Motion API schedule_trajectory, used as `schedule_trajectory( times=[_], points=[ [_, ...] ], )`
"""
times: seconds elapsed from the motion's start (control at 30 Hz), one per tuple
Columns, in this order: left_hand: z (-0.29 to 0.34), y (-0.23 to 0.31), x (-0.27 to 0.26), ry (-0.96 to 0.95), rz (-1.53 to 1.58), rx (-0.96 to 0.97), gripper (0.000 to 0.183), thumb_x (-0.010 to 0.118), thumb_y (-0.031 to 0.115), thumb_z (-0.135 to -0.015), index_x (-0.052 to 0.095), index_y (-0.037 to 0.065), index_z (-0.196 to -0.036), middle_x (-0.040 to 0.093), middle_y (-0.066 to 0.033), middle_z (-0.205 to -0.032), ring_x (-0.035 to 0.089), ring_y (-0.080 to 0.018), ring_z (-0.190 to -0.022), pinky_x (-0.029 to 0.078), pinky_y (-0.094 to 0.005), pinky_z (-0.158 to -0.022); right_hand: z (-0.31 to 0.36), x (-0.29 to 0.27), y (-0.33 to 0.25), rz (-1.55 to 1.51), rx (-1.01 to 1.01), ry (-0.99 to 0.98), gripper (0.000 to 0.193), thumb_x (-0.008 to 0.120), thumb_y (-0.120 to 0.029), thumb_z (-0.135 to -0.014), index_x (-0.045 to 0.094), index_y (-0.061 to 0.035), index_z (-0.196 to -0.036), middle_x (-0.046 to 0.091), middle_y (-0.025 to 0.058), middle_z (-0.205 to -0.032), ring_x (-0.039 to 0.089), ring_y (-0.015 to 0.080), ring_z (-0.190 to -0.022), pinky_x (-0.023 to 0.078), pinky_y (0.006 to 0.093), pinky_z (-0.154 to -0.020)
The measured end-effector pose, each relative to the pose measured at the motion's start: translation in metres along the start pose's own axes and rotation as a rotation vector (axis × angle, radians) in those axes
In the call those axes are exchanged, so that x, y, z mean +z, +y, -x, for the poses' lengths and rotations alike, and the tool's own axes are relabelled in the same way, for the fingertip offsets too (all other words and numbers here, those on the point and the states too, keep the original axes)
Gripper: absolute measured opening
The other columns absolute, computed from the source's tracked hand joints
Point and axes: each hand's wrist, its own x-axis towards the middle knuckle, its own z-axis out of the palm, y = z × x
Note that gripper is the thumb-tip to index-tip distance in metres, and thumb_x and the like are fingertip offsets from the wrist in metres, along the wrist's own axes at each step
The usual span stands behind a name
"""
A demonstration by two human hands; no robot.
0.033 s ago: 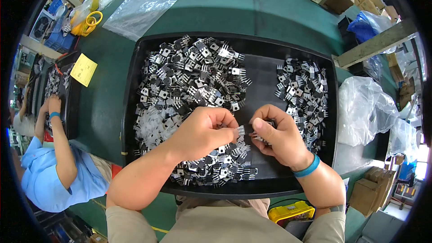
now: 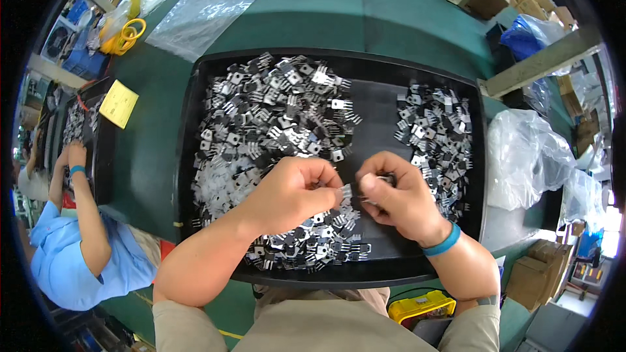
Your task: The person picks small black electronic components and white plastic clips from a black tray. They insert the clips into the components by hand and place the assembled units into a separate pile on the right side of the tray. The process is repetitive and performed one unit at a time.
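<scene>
Over the middle of a black tray [image 2: 339, 55], my two hands nearly meet. My left hand [image 2: 301, 188] pinches a small pale, see-through piece [image 2: 346, 191] between thumb and forefinger. Closed around dark parts, my right hand [image 2: 403, 199] has a black transistor [image 2: 355, 190] sticking out toward the left fingertips. How many parts lie in the right palm is hidden. A large heap of loose three-legged transistors [image 2: 287, 101] fills the tray's left side. Among it, by my left forearm, lies a pile of translucent white pieces [image 2: 218, 179]. A smaller transistor heap [image 2: 437, 124] lies along the right side.
The green table [image 2: 306, 13] carries a flat plastic bag [image 2: 215, 16], a yellow note [image 2: 119, 104] and crumpled clear plastic [image 2: 528, 156]. At the left, a person in blue [image 2: 85, 248] works at another tray. A yellow bin [image 2: 422, 306] sits below the tray's near edge.
The whole view has shifted slightly left. Both hands keep nearly the same pose, with the pale piece and the transistor still close together between them.
</scene>
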Motion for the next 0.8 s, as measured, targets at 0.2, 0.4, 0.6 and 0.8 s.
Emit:
schedule_trajectory(
  times=[0.2, 0.4, 0.6, 0.8],
  points=[
    [-0.001, -0.003, 0.001, 0.041, 0.147, 0.021, 0.009, 0.060, 0.006, -0.085, 0.062, -0.001, -0.090, 0.059, -0.0002, -0.071, 0.046, -0.0033, -0.057, 0.034, -0.0192, -0.049, 0.004, -0.005, -0.016, 0.393, -0.298, 0.017, 0.014, 0.070, -0.011, -0.083, 0.064, 0.0001, -0.086, 0.062, 0.0015, -0.076, 0.054, 0.0052, -0.071, 0.045, 0.0236, -0.063],
    [0.000, -0.008, -0.002, 0.085, 0.190, 0.098, 0.008, 0.059, 0.008, -0.089, 0.062, 0.001, -0.091, 0.060, -0.0019, -0.071, 0.046, -0.0036, -0.055, 0.029, -0.0180, -0.045, 0.021, -0.034, -0.050, 0.884, -0.730, 0.045, 0.012, 0.072, -0.006, -0.076, 0.062, -0.0013, -0.081, 0.061, 0.0080, -0.077, 0.059, 0.0196, -0.068, 0.045, 0.0299, -0.062],
    [0.001, -0.004, 0.001, 0.007, 0.205, 0.135, 0.009, 0.058, 0.009, -0.090, 0.061, 0.001, -0.093, 0.061, -0.0021, -0.074, 0.046, -0.0033, -0.056, 0.031, -0.0177, -0.046, 0.063, -0.093, -0.022, 1.369, -0.500, 0.038, 0.017, 0.070, -0.006, -0.074, 0.061, -0.0025, -0.088, 0.058, 0.0118, -0.085, 0.059, 0.0306, -0.077, 0.049, 0.0394, -0.067],
    [0.003, -0.001, 0.006, -0.017, 0.178, 0.126, 0.012, 0.054, 0.006, -0.087, 0.059, -0.001, -0.095, 0.059, -0.0051, -0.078, 0.045, -0.0052, -0.054, 0.032, -0.0173, -0.045, 0.089, -0.123, 0.007, 1.525, -0.532, 0.175, 0.028, 0.070, -0.006, -0.074, 0.061, -0.0015, -0.100, 0.059, 0.0143, -0.099, 0.058, 0.0341, -0.094, 0.049, 0.0413, -0.081]
  ],
)
